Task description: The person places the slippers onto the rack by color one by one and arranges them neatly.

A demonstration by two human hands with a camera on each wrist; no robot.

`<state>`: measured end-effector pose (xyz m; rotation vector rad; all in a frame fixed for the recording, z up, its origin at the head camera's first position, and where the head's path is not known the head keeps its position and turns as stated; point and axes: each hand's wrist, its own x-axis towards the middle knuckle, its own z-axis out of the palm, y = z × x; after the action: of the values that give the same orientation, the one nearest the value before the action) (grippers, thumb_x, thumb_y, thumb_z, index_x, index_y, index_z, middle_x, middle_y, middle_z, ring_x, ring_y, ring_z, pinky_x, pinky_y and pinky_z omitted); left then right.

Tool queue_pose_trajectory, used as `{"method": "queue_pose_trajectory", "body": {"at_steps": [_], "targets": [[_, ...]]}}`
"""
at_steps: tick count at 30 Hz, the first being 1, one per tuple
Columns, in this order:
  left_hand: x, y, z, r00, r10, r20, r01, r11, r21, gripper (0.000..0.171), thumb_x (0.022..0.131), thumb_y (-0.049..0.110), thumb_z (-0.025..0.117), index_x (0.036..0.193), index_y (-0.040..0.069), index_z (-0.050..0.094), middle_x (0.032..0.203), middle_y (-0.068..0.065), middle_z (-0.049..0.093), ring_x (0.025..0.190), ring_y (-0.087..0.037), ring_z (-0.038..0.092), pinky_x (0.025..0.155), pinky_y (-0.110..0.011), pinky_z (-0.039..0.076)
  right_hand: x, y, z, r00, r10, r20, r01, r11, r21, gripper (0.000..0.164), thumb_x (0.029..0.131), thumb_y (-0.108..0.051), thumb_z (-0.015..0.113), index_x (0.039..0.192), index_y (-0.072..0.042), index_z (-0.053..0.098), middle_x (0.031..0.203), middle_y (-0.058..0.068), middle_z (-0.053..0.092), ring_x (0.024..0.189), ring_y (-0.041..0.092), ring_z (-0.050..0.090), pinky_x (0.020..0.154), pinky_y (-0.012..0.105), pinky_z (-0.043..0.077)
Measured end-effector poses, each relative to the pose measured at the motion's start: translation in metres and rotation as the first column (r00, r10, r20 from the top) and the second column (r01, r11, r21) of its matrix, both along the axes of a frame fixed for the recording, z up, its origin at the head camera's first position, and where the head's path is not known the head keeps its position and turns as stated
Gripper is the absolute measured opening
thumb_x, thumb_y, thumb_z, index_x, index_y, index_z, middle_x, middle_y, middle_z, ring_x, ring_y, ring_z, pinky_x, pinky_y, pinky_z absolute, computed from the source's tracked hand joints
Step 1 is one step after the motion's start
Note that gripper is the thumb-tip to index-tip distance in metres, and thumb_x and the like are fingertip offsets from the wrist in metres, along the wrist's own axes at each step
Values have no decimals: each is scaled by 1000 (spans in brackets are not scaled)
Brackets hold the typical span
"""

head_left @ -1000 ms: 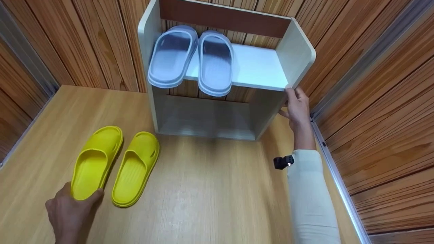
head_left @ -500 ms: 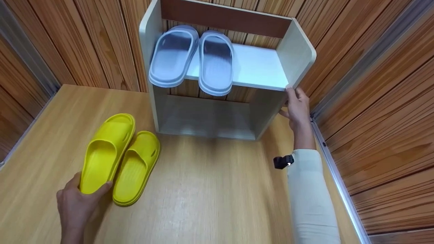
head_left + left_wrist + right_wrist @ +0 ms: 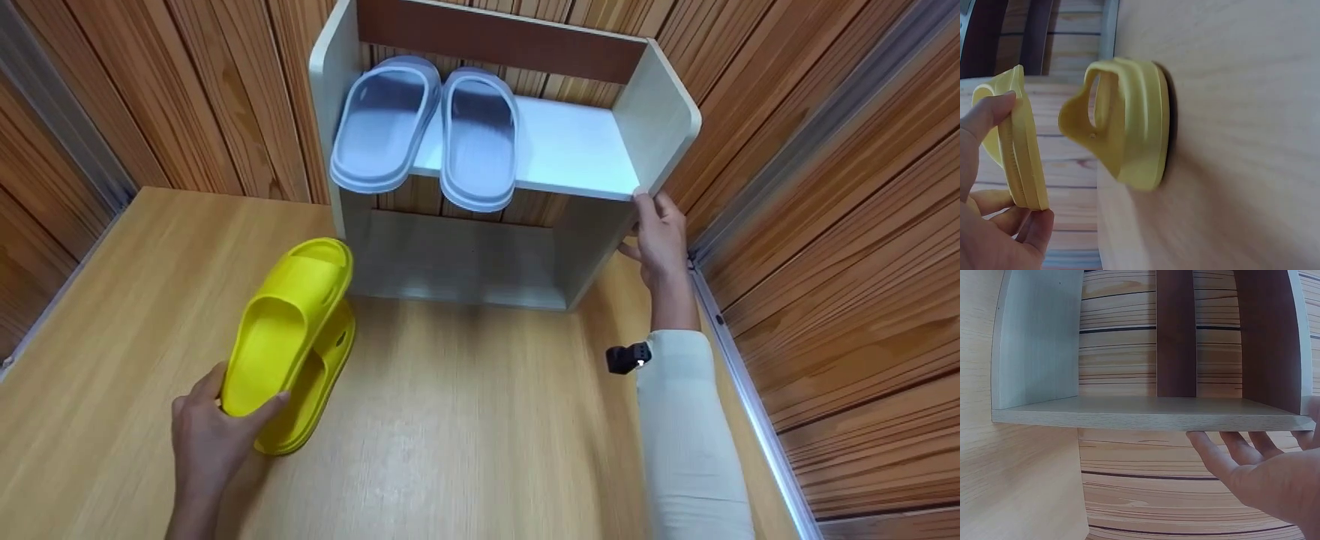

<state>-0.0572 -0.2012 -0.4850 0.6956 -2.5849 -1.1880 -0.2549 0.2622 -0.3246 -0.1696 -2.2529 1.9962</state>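
A yellow slipper (image 3: 289, 322) aloft, gripped by the heel

And there it is, clear of the worktop (image 3: 450, 420) on the left, overlapping the second slipper (image 3: 301, 406) from the head view, its toe close by the left side of the rack (image 3: 660, 112). The left hand (image 3: 214, 431) pinches the near end, thumb on the right rim, fingers opposite. Over on the right, the right hand (image 3: 660, 236) grips the rack's side panel, thumb in front, fingers against the outer face.

It looks light and springy, moulded foam perhaps, hard to break; smooth sides could slip. The heel is a fair hold, though the toe may dip; gripping across the middle should balance better. Toe points far and rightward, long axis slanting from near left to far right, opening upward.
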Motion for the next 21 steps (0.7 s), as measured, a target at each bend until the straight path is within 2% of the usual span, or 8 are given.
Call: {"method": "queue_pose_trajectory", "body": {"at_steps": [7,17,21], "targets": [[-5,15,2,998,-56,8,56,998,6,92,64,53,80,136,6,45,130,-19,53,101,-30,38,75,-36,26,-5,6,-3,1000,-12,19,12,1000,5,39,96,-43,44,132,-27,49,138,8,42,126,32,43,103,59,36],[-10,28,5,995,-96,28,95,995,20,98,62,57,79,138,6,43,132,-18,51,101,-30,38,76,-35,27,-7,13,-6,999,-50,18,50,999,-22,38,96,-44,45,126,-23,52,131,6,45,124,32,44,103,57,37],[-9,34,3,995,-101,25,101,995,17,97,62,55,80,137,5,44,132,-18,51,100,-29,38,76,-35,28,-10,8,-10,999,-33,17,33,999,-17,36,95,-45,45,122,-21,53,129,6,46,124,32,45,102,58,37]]}}
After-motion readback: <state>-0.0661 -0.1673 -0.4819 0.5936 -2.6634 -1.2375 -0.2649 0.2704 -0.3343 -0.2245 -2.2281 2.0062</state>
